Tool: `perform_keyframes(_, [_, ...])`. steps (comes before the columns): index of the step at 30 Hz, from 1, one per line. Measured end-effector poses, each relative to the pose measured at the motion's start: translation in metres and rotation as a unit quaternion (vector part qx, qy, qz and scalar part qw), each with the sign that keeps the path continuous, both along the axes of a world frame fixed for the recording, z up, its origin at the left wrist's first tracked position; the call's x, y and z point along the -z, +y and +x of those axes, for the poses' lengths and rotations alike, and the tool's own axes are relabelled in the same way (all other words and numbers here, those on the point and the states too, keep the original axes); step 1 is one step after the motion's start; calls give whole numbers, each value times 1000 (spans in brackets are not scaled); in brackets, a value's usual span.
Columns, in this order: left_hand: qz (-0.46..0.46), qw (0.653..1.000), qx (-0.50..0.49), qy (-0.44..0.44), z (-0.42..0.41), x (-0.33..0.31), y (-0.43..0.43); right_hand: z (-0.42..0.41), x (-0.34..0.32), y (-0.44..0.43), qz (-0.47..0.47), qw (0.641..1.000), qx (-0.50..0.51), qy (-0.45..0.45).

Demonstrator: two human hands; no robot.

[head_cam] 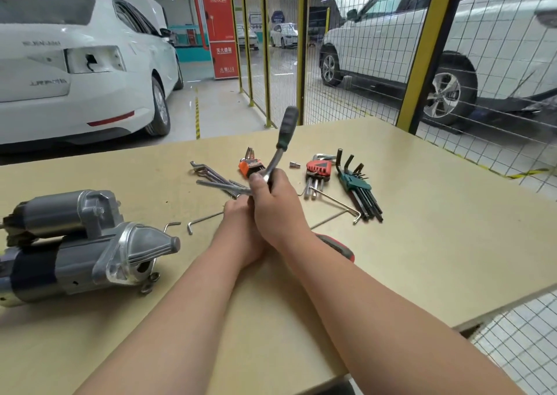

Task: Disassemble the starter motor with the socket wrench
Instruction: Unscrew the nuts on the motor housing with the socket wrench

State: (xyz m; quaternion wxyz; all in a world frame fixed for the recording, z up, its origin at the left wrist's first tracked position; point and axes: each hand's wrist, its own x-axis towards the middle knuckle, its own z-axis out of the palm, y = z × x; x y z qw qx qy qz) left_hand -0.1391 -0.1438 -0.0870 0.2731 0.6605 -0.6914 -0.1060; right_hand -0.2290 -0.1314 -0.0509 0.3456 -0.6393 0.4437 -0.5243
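chrome socket wrench (282, 143), right hand (275, 204) clasping

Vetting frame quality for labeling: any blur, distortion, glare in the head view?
Head view: wide-angle bowing tilts the fence posts and curves the table edge; socket wrench handle slightly motion-blurred above the right hand; lighting soft and even, shadows faint; mild sheen on the starter motor.

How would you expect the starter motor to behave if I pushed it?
The starter motor looks like solid metal, so probably heavy for its size. Its two round barrels lie sideways on the table, so it might rock or roll.
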Motion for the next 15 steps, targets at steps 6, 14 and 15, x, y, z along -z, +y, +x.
perform_keyframes(6, [-20, 996, -17, 87, 21, -8, 11, -31, -4, -22, -34, 997, 73, 4])
perform_keyframes(14, [-77, 976, -125, 159, 28, -11, 6, -38, -10, -23, -35, 990, 122, -68])
perform_keyframes(15, [-60, 977, -158, 129, 31, -9, 4, -33, -10, -21, -30, 992, 103, -63])
